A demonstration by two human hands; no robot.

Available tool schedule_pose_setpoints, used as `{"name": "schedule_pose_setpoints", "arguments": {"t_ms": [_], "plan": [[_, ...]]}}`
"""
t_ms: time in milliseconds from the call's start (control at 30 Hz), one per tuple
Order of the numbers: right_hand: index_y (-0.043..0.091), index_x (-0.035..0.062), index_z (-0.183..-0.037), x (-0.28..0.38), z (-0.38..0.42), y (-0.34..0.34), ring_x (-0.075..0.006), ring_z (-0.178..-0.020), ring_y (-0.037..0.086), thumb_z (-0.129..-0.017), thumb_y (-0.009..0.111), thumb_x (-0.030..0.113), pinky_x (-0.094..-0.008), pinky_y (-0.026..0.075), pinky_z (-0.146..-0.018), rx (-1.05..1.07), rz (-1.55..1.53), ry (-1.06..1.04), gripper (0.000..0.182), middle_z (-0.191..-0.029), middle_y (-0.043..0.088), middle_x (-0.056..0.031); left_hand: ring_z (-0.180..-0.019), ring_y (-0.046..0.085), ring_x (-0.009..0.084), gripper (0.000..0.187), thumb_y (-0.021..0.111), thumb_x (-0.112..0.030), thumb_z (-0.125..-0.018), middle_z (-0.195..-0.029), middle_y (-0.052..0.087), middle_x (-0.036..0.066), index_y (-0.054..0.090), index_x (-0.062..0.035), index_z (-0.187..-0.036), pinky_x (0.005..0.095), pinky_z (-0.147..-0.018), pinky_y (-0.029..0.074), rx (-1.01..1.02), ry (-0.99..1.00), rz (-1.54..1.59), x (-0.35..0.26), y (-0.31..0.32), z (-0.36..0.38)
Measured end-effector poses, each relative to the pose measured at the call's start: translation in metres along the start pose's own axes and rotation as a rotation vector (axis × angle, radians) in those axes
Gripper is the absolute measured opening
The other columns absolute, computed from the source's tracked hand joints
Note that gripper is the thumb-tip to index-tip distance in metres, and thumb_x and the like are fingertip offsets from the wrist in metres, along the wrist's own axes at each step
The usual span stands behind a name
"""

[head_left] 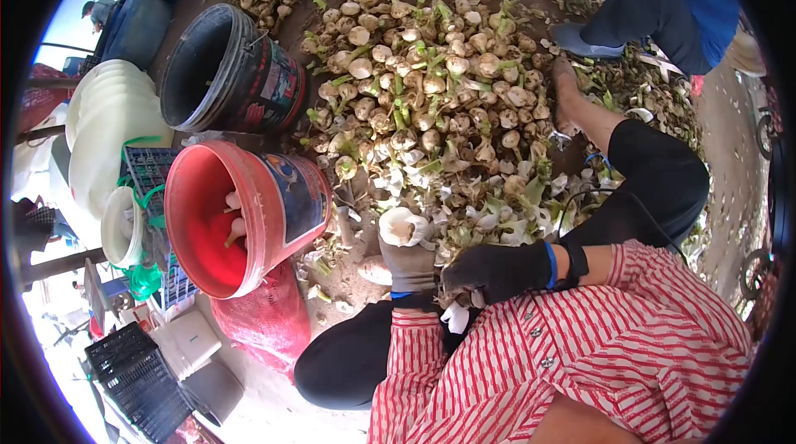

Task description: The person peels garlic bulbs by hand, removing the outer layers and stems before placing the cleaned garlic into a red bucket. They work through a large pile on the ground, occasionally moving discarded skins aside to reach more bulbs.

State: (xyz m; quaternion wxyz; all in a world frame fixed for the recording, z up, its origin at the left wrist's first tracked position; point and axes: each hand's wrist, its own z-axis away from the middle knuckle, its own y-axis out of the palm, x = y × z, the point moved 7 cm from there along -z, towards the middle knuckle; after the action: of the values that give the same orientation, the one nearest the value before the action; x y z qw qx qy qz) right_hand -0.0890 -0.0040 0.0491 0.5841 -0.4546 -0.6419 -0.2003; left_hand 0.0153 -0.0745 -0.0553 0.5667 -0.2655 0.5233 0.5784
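Observation:
My left hand (pixel 406 266), in a greyish glove, is wrapped around a white garlic bulb (pixel 401 229) whose pale top faces up. Close beside it, my right hand (pixel 500 272) wears a dark glove with its fingers curled in. What those fingers hold, if anything, is hidden. A white piece of garlic skin (pixel 455 317) shows just below the right glove. Beyond both hands spreads a large heap of garlic bulbs (pixel 431 83) with green stems, and loose husks (pixel 485 216) lie at its near edge.
To the left a red bucket (pixel 249 220) lies tilted toward me, with a few bulbs inside. Behind it is a black bucket (pixel 236 71). A red mesh sack (pixel 264 320), a black crate (pixel 137 378) and white tubs stand farther left. Another person's leg (pixel 655 4) is at the upper right.

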Motion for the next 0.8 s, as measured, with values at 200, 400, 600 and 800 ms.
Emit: {"name": "schedule_pose_setpoints", "arguments": {"t_ms": [200,400,600,800], "plan": [[0.056,0.0059,-0.1,-0.036,-0.003,-0.059,-0.0276,-0.072,0.061,-0.071,0.063,0.017,-0.0346,0.047,-0.062,-0.322,0.302,0.37,0.032,-0.085,0.06,-0.013,-0.077,0.059,0.0162,0.025,0.064,-0.016,-0.072,-0.081,0.06,0.005,0.053,-0.0058,-0.093,0.027,-0.069,0.049,-0.138,0.113,-0.147,-0.008,0.016,0.012],[0.058,0.0064,-0.096,0.0,-0.003,0.003,-0.0297,-0.073,0.059,-0.071,0.057,0.013,-0.0371,0.047,-0.065,-0.059,-0.004,0.027,0.026,-0.082,0.061,-0.012,-0.072,0.055,0.0202,0.036,0.041,-0.042,-0.083,-0.08,0.06,0.005,0.057,-0.0109,-0.092,0.0287,-0.059,0.04,-0.014,-0.419,0.849,0.032,0.016,0.005],[0.061,0.0076,-0.096,-0.084,0.032,-0.009,-0.0316,-0.082,0.059,-0.069,0.057,0.027,-0.0384,0.046,-0.069,0.24,0.192,0.666,0.034,-0.084,0.061,-0.0149,-0.055,0.051,0.0145,0.035,0.043,-0.041,-0.085,-0.073,0.058,0.007,0.056,-0.0084,-0.088,0.0211,-0.041,0.031,-0.219,-0.313,0.621,-0.019,-0.001,-0.003],[0.06,0.0047,-0.098,-0.202,0.084,-0.069,-0.0351,-0.087,0.057,-0.069,0.057,0.032,-0.0403,0.046,-0.076,-0.274,0.47,1.002,0.04,-0.095,0.059,-0.0188,-0.048,0.036,0.0045,0.027,0.045,-0.028,-0.09,-0.089,0.061,0.006,0.055,-0.0068,-0.102,0.0152,-0.035,0.024,-0.084,0.243,0.947,-0.162,-0.02,-0.005]]}}
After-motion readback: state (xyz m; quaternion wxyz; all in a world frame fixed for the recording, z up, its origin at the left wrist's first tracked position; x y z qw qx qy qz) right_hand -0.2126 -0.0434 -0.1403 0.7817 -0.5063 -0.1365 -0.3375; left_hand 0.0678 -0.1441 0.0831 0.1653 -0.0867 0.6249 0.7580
